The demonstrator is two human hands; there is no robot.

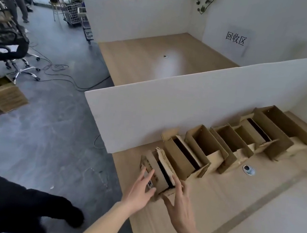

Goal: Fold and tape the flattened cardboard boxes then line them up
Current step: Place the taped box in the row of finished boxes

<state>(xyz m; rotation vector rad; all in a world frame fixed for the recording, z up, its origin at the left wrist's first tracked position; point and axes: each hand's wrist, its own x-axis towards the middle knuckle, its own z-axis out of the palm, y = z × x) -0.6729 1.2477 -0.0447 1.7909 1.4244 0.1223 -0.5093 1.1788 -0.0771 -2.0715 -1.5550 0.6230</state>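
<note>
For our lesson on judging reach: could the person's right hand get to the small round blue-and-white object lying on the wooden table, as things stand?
Probably yes. The right hand touches the nearest brown cardboard box, and bare wooden table lies between it and the small round blue-and-white object; nothing blocks that path.

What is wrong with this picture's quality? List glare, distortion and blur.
Head view: a bright glare patch washes out the far desk; wide-angle distortion bows the divider and tilts the walls; the whole frame is soft, so print on the nearest box between left hand and right hand is unreadable.
</note>
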